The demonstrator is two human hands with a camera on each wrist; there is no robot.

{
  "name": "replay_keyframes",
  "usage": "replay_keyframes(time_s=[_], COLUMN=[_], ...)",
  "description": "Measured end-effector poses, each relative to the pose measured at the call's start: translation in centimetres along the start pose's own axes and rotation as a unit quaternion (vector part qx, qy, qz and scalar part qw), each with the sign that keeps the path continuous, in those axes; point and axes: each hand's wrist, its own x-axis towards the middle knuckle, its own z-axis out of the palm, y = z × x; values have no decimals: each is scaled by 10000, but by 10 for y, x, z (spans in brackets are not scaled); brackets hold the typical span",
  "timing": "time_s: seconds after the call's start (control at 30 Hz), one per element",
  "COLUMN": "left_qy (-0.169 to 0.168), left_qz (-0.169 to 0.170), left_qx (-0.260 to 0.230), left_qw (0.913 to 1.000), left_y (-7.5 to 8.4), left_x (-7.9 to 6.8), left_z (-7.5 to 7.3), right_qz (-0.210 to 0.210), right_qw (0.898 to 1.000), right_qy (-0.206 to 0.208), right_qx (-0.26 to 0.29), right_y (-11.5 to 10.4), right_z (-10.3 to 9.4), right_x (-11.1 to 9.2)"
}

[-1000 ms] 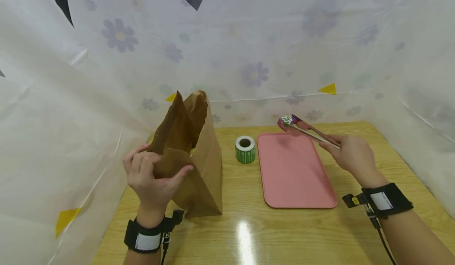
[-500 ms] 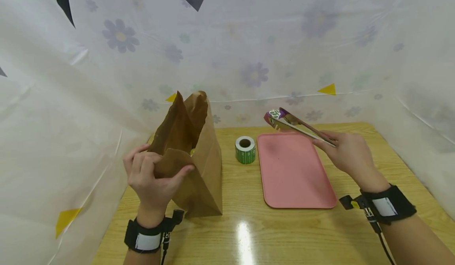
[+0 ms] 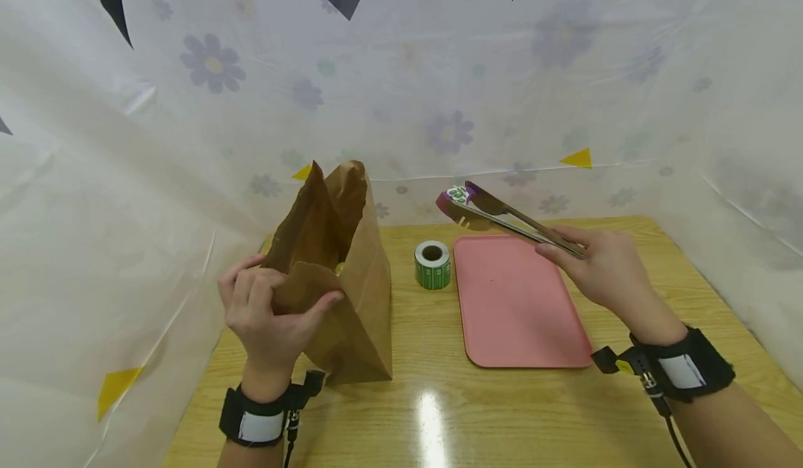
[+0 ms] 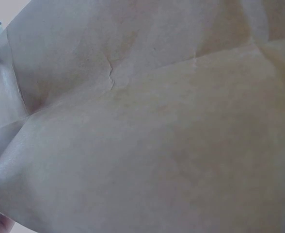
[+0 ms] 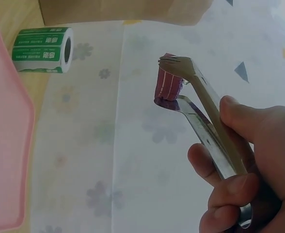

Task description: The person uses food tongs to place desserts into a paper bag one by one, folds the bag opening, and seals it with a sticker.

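Note:
My left hand [image 3: 270,314] grips the near rim of a brown paper bag [image 3: 373,293], thumb on one side of the paper and fingers on the other. The bag stands upright with its mouth spread; a bit of something yellowish shows inside. In the left wrist view, brown paper [image 4: 147,145] fills nearly everything. My right hand [image 3: 605,269] holds metal tongs [image 3: 523,227] above the far end of a pink tray [image 3: 523,307]. Between the tongs' tips is a small purple piece [image 5: 169,85] with pale stripes and a white-and-green patterned face; its kind is unclear.
A roll of green-and-white labels [image 3: 433,266] stands on the wooden table [image 3: 401,419] between bag and tray. A white flowered sheet [image 3: 389,91] hangs behind the table and along its sides.
My right hand has carried the tongs and the purple piece leftward and slightly up, from over the tray's far end toward the bag. The left hand and bag stay put.

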Motion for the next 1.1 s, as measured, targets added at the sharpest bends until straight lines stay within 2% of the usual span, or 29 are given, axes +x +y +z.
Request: replay_keyframes(time_s=[0.33,0.7,0.93,1.1], left_qy=[-31,-93,-118,-170], left_qz=[-17,-3,-14,-9], left_qx=[-9,-23,-24,1], left_qw=[10000,10000,9999,9999], left_y=[0,-1,0,1], left_x=[1,0,0,0], left_z=[-1,-1,-1,-1], right_qz=[-442,-710,-1176,-1320], right_qw=[9971,9910,9785,9733], right_qy=[240,443,682,663], right_qx=[573,1048,1549,1756], right_y=[-22,-54,-75,-87], right_z=[-8,-14,-13,-11], right_x=[1,6,10,13])
